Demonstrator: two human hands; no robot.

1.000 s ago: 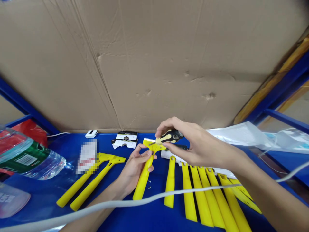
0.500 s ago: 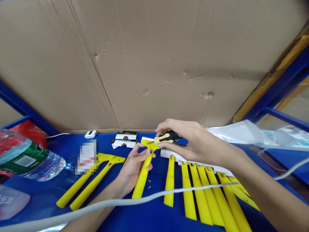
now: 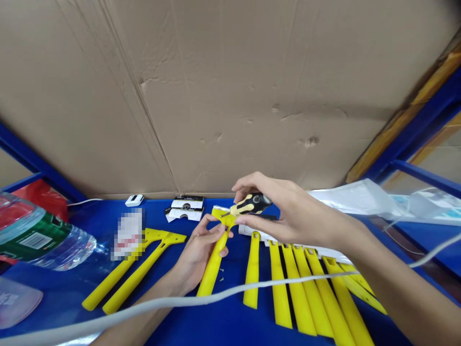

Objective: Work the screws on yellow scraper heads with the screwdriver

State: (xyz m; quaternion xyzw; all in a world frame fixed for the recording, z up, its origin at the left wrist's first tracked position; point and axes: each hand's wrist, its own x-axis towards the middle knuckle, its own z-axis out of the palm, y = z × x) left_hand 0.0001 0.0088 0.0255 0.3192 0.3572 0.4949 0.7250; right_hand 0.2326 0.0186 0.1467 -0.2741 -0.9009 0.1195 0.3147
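Note:
My left hand (image 3: 198, 252) is closed round the neck of a yellow scraper (image 3: 212, 269), whose wide head points away from me. In my right hand (image 3: 277, 204) is a screwdriver (image 3: 250, 204) with a black and cream handle, held between thumb and fingers. Its tip meets the scraper's head near a screw hole; whether a screw sits under it is too small to see. Two small screws (image 3: 221, 275) lie on the blue surface just right of the scraper. To the right, several yellow handles (image 3: 281, 288) lie side by side, and two yellow scrapers (image 3: 144, 274) rest at left.
A white cable (image 3: 173, 302) crosses the front. At left lies a large water bottle (image 3: 39, 235). Small black-and-white boxes (image 3: 186, 209) and a white device (image 3: 134, 200) stand by the cardboard wall (image 3: 223, 96). Plastic bags (image 3: 356, 202) lie at right, inside the blue frame.
The screwdriver and the fingers of my right hand have shifted and turned slightly against the scraper's head. My left hand keeps its hold; the view has moved a little.

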